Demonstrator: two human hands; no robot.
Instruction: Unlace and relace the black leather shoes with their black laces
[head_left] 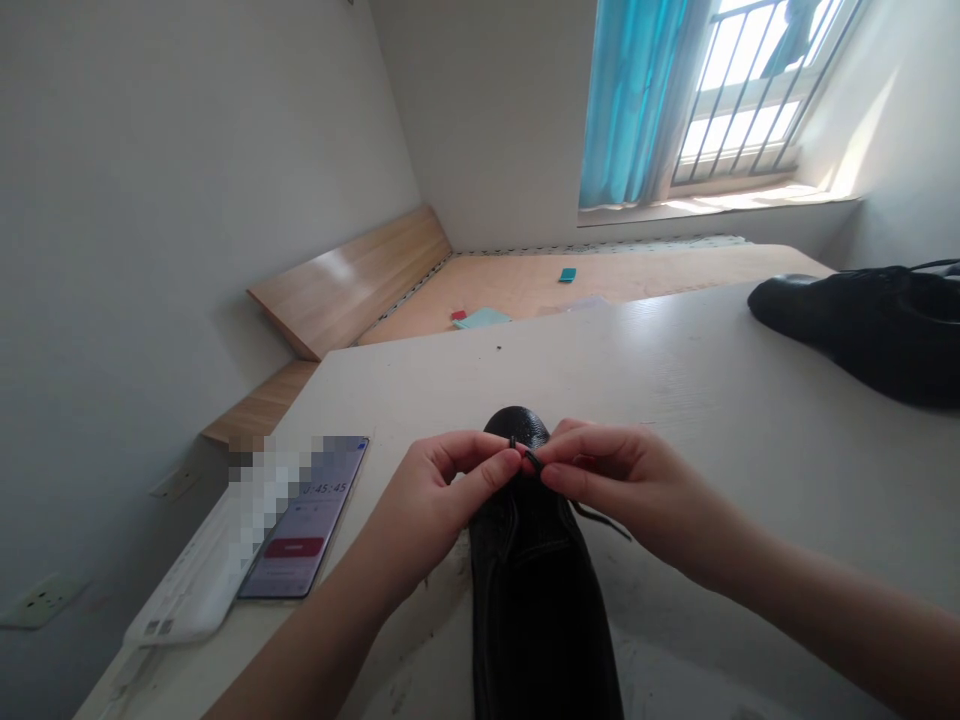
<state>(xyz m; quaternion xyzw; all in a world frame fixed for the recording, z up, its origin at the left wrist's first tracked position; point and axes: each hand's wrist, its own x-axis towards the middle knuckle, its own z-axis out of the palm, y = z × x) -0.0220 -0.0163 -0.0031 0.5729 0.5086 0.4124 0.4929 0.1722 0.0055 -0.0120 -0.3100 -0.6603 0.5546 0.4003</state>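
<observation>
A black leather shoe lies on the white table with its toe pointing away from me and its opening toward me. Over its front part, my left hand pinches a dark shoelace between thumb and forefinger. Close beside it, my right hand pinches the same shoelace, which bends in a small loop between the fingertips. A loose lace end sticks out to the right below my right hand. The lace holes are mostly hidden by my fingers.
Another black shoe stands at the table's right edge. A phone showing a timer lies at the left, beside a white power-strip-like object. Beyond the white table is a bed with small coloured items on it.
</observation>
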